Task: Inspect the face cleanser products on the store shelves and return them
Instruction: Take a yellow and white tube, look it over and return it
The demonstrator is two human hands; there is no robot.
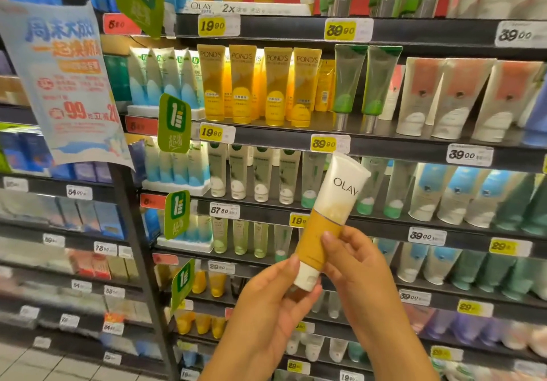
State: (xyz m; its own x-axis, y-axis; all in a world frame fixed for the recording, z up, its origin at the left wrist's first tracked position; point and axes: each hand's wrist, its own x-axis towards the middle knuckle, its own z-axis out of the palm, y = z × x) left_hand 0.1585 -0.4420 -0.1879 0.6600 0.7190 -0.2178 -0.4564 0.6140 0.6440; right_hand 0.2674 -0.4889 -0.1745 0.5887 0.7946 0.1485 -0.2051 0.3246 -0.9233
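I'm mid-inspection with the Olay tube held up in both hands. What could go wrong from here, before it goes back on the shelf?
1. The Olay tube is held only near its white cap by the left hand and right hand, with most of its length tilted above; it could slip or tip.
2. The Pond's tubes look similarly yellow, so it may be returned to the wrong row.
3. Those tubes stand tightly packed on their caps; pushing one in could topple neighbours.

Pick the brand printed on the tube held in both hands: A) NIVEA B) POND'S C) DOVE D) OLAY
D: the white-and-yellow tube, gripped near its cap by the left hand and the right hand, reads OLAY on its white upper part.
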